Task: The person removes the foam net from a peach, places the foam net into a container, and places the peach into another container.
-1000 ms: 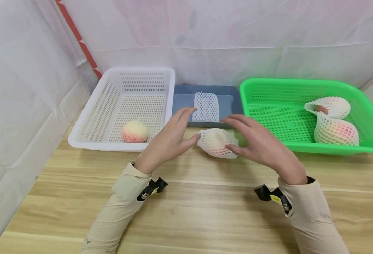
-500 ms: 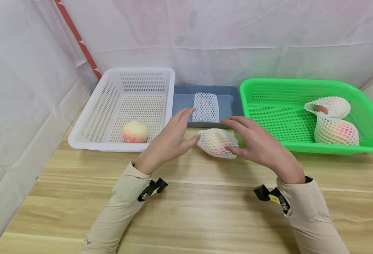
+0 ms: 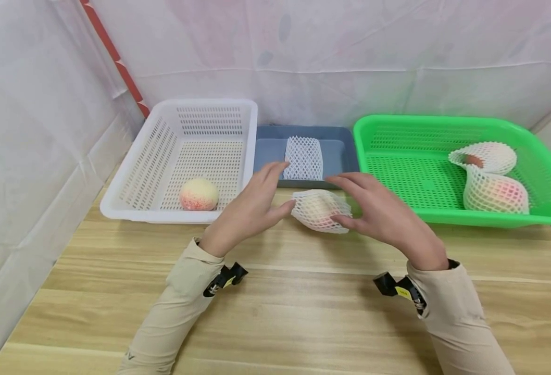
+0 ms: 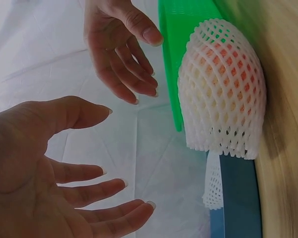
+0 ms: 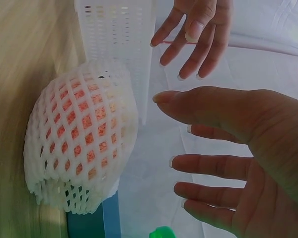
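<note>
A peach in a white foam net sleeve point(image 3: 320, 211) lies on the wooden table between my two hands. My left hand point(image 3: 249, 203) hovers to its left with relaxed, spread fingers. On the other side my right hand point(image 3: 383, 211) hangs likewise, its thumb overlapping the peach in the head view. Both wrist views show a gap between the hands and the netted peach point(image 4: 221, 89), so neither touches it. Behind it, a flat foam net sleeve point(image 3: 303, 159) lies in the blue-grey tray point(image 3: 338, 182).
To the left stands a white basket point(image 3: 135, 212) with one bare peach point(image 3: 199, 195) in it. The green basket point(image 3: 444, 216) on the right holds two netted peaches point(image 3: 496, 194). A white sheet point(image 3: 327, 41) hangs behind the containers.
Almost nothing differs; my right hand and forearm have shifted very slightly left. The netted peach stays in place on the table.
</note>
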